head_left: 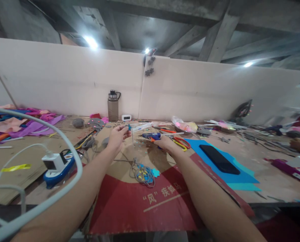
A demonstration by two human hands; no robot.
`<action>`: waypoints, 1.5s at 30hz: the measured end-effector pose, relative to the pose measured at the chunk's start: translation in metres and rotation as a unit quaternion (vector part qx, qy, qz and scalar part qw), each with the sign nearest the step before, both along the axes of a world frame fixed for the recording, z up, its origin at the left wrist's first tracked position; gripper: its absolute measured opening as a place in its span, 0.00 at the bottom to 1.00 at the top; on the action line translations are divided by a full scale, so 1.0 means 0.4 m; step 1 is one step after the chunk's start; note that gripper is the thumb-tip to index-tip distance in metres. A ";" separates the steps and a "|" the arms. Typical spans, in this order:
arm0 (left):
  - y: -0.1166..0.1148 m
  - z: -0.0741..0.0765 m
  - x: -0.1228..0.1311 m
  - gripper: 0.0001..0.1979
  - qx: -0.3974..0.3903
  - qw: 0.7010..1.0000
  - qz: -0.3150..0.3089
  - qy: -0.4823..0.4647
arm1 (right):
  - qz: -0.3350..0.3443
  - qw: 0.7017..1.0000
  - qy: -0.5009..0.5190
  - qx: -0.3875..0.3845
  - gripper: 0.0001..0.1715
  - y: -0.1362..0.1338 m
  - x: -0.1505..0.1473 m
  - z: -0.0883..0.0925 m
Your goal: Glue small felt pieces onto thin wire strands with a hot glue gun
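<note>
Small blue piece (pixel 129 127) pinched in left hand (pixel 118 136), thin cord (pixel 132 137) hanging below. Glue gun (pixel 151 136) gripped in right hand (pixel 165 144), held just right of the piece, apart from it; long axis roughly sideways, nozzle end pointed left. Both held over cardboard (pixel 122 173).

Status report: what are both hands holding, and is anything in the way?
Left hand pinching small teal piece. Right hand gripping blue glue gun. Grey cord tangle on cardboard nearby, seems out of the way.

Ceiling lts (pixel 90 42) w/ glare, blurry edges
</note>
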State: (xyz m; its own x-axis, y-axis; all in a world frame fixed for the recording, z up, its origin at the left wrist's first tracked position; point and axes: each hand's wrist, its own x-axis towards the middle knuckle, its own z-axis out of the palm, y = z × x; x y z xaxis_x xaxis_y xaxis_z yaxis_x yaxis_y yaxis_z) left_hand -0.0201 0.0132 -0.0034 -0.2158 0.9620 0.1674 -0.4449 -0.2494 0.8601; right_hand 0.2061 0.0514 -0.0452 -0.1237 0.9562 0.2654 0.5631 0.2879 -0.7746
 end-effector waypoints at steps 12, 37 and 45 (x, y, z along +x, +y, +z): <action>0.006 -0.016 -0.008 0.11 -0.031 0.997 0.048 0.058 | 0.116 0.930 0.349 -0.028 0.21 -0.120 -0.100 0.128; -0.002 -0.012 0.001 0.10 -0.017 0.996 0.075 0.049 | 0.088 0.984 0.035 0.153 0.20 -0.149 -0.124 0.121; -0.003 -0.009 0.002 0.09 -0.024 0.996 0.075 0.048 | 0.093 0.981 0.019 0.169 0.23 -0.148 -0.123 0.121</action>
